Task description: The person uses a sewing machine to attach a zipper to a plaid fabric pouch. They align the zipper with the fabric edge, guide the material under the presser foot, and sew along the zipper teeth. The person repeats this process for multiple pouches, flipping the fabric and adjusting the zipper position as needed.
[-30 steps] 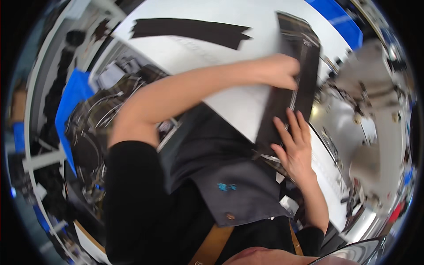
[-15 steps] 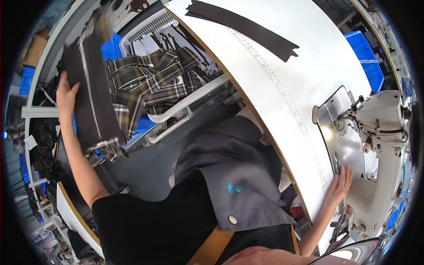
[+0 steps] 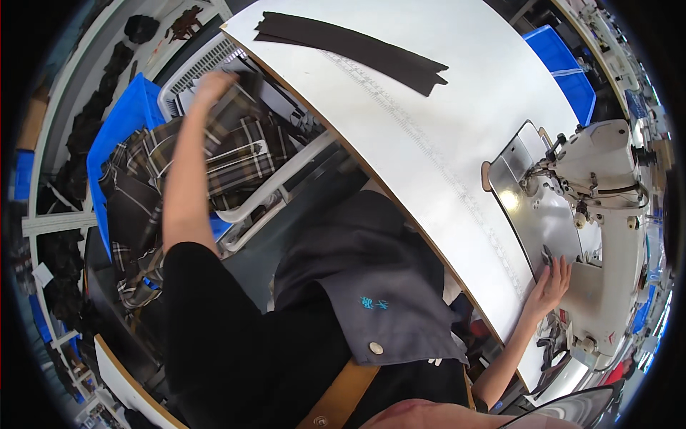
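My left hand point(image 3: 214, 86) is over the white basket point(image 3: 187, 71), at the far end of a pile of plaid fabric pieces point(image 3: 239, 154). Motion smears its fingers, so whether it grips a piece is unclear. A dark fabric piece with a zipper point(image 3: 132, 207) lies in the blue bin point(image 3: 114, 132), left of my forearm. At the right, my right hand point(image 3: 549, 286) lies with fingers stretched out at the near end of the sewing machine's metal bed plate point(image 3: 532, 200). A small dark metal piece point(image 3: 547, 255) shows by its fingertips; I cannot make out its kind.
Dark fabric strips point(image 3: 350, 53) lie across the far part of the white table point(image 3: 400, 136), beside a printed ruler scale point(image 3: 429, 154). The sewing machine point(image 3: 600, 164) stands at the right. Another blue bin point(image 3: 564, 71) is behind the table. A grey apron point(image 3: 386, 307) covers my lap.
My left hand has let go of the dark zippered piece, which now lies in the blue bin, and has swung right over the basket. My right hand stays by the bed plate.
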